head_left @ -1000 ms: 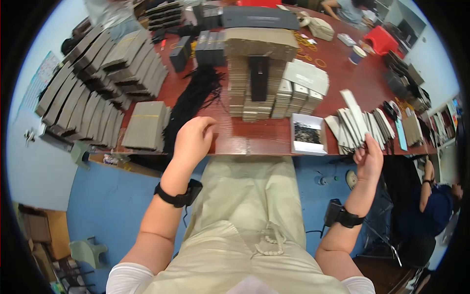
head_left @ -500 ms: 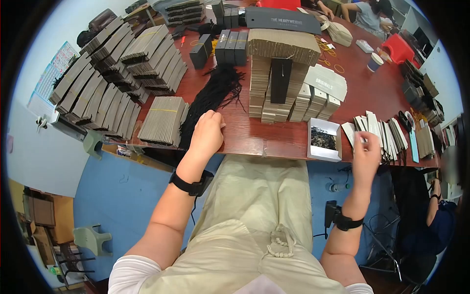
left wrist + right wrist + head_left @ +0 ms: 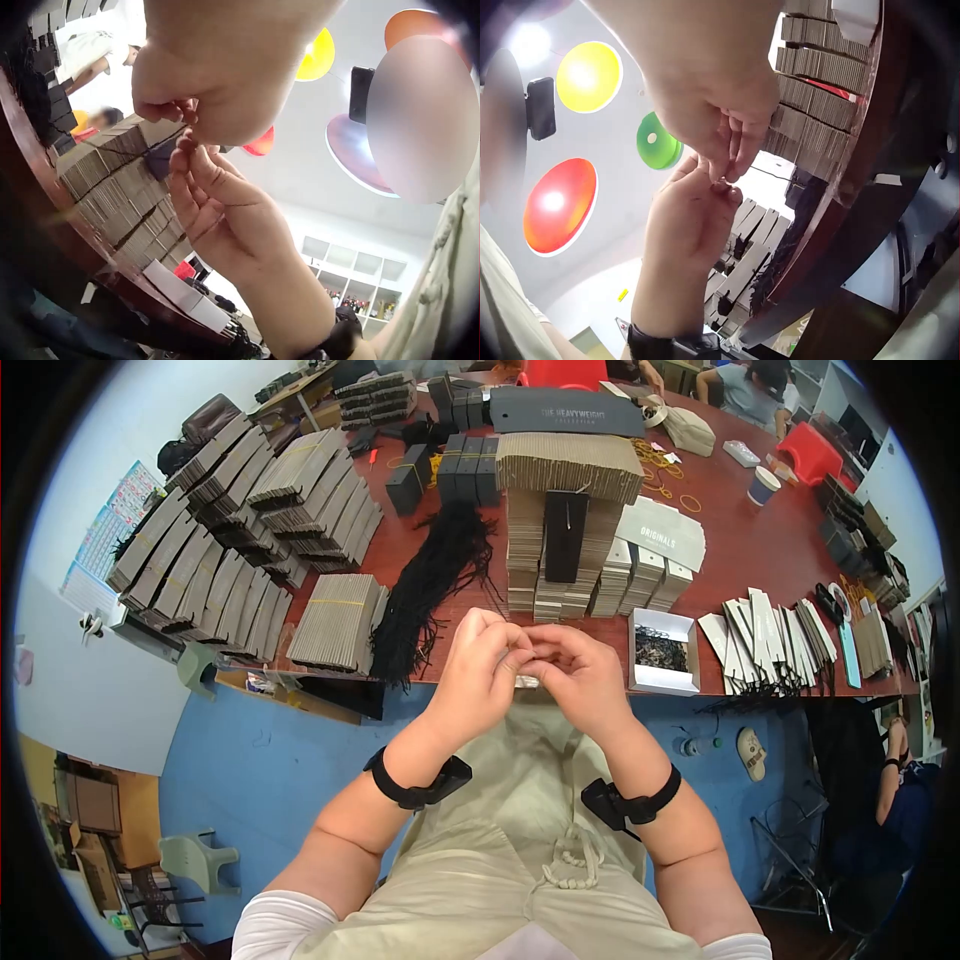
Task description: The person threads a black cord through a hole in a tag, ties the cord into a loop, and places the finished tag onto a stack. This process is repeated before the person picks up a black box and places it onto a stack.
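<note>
Left hand (image 3: 475, 678) meets right hand (image 3: 590, 678) at the fingertips, by the near edge of the counter (image 3: 735, 560); fingers of both curled. Cannot tell whether either grips anything: too small or hidden. Black cord bundle (image 3: 430, 580) lies to the left, left hand nearer; its long axis runs from near edge toward far edge, leaning right. White box (image 3: 664, 680) sits right, at the near edge, right hand nearer; white tags (image 3: 765, 635) fan just beyond it. Count: two hands, one cord bundle, one box; tags overlap, uncountable.
</note>
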`<move>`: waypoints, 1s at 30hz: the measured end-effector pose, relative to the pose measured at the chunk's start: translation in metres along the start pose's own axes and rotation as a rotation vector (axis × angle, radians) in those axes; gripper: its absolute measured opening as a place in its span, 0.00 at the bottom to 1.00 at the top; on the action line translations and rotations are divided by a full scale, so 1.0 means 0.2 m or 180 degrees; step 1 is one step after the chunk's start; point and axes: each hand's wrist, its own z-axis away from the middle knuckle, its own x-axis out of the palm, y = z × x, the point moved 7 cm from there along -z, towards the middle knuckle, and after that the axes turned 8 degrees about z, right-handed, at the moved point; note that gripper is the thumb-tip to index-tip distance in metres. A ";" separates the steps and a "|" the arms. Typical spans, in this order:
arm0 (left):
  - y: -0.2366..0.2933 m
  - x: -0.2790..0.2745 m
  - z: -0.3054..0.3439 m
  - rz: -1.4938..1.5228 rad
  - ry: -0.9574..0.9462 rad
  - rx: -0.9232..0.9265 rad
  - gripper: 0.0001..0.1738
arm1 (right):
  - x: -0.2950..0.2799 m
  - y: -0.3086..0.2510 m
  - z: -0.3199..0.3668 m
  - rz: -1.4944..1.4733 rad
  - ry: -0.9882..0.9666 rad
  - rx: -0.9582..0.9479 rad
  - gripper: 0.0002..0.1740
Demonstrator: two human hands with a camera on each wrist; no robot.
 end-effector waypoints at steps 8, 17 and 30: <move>-0.44 0.13 0.11 0.3572 0.0243 -0.3168 0.23 | 0.06 -0.04 0.12 0.0216 -0.0648 -0.0342 0.05; -0.52 0.03 0.05 0.4246 0.0676 -0.3260 0.11 | 0.12 -0.07 0.28 -0.0094 -0.2652 -0.0120 0.09; -0.07 0.20 0.06 0.2120 -0.0875 -0.1622 0.11 | -0.16 0.09 0.08 -0.1051 0.0052 0.1047 0.14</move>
